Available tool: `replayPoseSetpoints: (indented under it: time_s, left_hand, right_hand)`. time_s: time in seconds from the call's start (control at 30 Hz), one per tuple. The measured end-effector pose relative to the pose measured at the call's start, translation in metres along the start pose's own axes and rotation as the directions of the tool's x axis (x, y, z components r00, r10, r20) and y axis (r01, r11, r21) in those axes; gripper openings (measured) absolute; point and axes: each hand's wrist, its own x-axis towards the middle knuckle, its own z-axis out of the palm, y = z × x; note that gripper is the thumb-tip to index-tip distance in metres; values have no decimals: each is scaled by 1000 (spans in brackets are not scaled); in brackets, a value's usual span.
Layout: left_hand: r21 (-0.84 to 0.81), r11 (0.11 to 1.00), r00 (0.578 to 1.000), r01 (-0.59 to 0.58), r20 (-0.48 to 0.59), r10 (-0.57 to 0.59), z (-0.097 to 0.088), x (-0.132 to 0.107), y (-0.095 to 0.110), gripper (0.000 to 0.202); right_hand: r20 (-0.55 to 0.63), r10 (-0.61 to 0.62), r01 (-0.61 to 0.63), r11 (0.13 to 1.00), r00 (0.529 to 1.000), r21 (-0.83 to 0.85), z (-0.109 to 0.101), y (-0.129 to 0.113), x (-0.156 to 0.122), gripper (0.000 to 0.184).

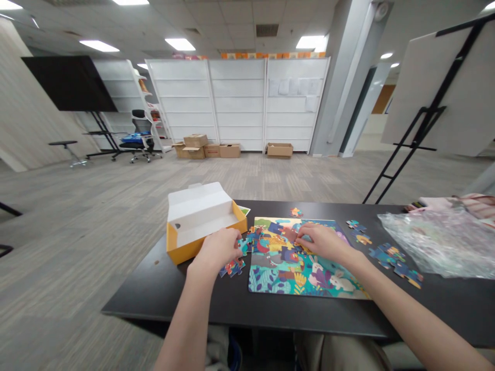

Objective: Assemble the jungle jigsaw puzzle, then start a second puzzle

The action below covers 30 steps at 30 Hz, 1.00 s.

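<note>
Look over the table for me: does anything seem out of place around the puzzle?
One small jigsaw piece sits alone on the black table past the far edge of the puzzle board, apart from the other loose pieces. It looks stray, though it may simply be unplaced. A crumpled clear plastic bag lies at the right.

The jigsaw puzzle (305,273) shows white rabbits among teal, purple and yellow leaves, and its loose pieces (386,255) at right are blue with yellow patches. Left of it, the box (201,221) is yellow outside and white inside, on a black desk (154,296); far right lies pink striped cloth (477,203).
</note>
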Motion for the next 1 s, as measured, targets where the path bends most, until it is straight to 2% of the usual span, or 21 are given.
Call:
replayPoseSetpoints:
  time_s: [0.1, 0.17, 0.43, 0.6, 0.73, 0.83, 0.93, 1.0]
  left_hand:
    - [-36, 997, 997, -75, 19, 76, 7, 2, 0, 47]
    - [-48, 994, 995, -98, 21, 99, 11, 4, -2, 48]
    - [-42, 990, 990, -138, -13, 138, 13, 10, -5, 39]
    - [-87, 980, 982, -179, -70, 173, 12, 9, -11, 37]
    - [-109, 978, 983, -176, -72, 169, 9, 6, -15, 33]
    - [-132, 976, 982, -176, -93, 164, 7, 2, -6, 34]
    - [-113, 967, 967, -229, -139, 213, 9, 2, 15, 45]
    - [-90, 959, 955, -267, -160, 251, 13, 4, 32, 46]
  right_hand:
    - [-1, 13, -13, 1000, 1000, -21, -1, -4, 0, 24]
    - [-2, 22, -22, 999, 1000, -35, -1, -5, 1, 26]
    - [8, 68, -67, 993, 998, -99, -2, -10, 1, 26]
    - [-6, 89, -89, 983, 996, -161, 1, -10, 2, 24]
    - [-28, 131, -134, 967, 991, -216, 2, -13, 3, 25]
    - [-56, 155, -164, 960, 986, -227, 3, -11, 4, 31]
    - [-98, 156, -174, 963, 983, -207, 3, -8, 5, 31]
    - [-131, 145, -162, 978, 981, -130, 2, -8, 5, 32]
